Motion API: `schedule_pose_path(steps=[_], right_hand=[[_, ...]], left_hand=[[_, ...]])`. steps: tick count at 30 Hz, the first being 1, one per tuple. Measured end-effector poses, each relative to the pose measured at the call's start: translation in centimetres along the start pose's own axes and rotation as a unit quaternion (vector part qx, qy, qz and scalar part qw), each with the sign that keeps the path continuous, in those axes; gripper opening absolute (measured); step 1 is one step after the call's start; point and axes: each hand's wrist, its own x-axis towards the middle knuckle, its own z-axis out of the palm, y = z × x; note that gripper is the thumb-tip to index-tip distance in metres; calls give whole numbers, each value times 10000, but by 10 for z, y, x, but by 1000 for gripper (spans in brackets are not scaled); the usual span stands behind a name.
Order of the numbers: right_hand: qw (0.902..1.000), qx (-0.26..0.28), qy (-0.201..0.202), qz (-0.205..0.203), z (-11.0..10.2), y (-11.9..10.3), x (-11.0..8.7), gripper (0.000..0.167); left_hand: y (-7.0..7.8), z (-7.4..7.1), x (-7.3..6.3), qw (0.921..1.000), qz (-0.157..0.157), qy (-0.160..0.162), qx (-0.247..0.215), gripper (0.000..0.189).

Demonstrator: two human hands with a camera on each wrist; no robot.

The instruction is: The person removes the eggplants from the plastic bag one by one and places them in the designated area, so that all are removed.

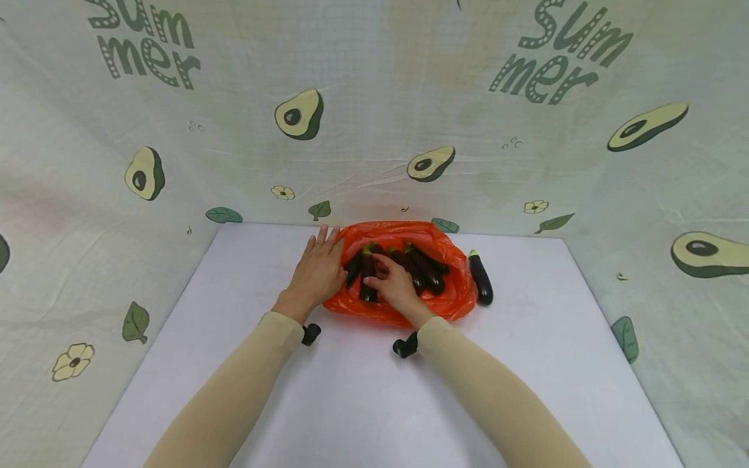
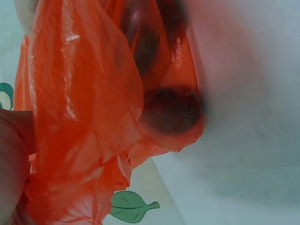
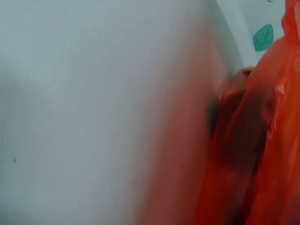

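Near the white surface's far edge [image 1: 263, 225], my left hand [image 1: 315, 273], fingers straight, touches an orange-red plastic bag [image 1: 374, 313]; my right hand [image 1: 394, 285], thumb and forefinger apart, is over glossy, elongated purple-black eggplants [image 1: 432, 278] inside.

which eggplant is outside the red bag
The single eggplant on the white table, just to the right of the red bag; the other visible eggplants all lie inside it.

Plain beige long sleeves [image 1: 228, 396] are worn, with a small black camera [image 1: 405, 347] at each cuff [image 1: 433, 331].
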Motion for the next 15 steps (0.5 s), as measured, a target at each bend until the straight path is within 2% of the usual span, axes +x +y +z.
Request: schedule_pose_path(steps=[4, 7, 12, 15], right_hand=[[9978, -654, 62, 126, 9, 2, 1, 75], [9952, -931, 96, 295, 15, 3, 1, 83], [9960, -636, 113, 622, 17, 3, 2, 88], [9963, -146, 64, 840, 16, 3, 2, 87]], left_hand=[[0, 1, 0, 10000, 32, 82, 17, 73], [0, 2, 0, 10000, 54, 73, 22, 74], [1, 3, 0, 9999, 84, 66, 34, 74], [1, 2, 1, 9999, 103, 93, 43, 74]])
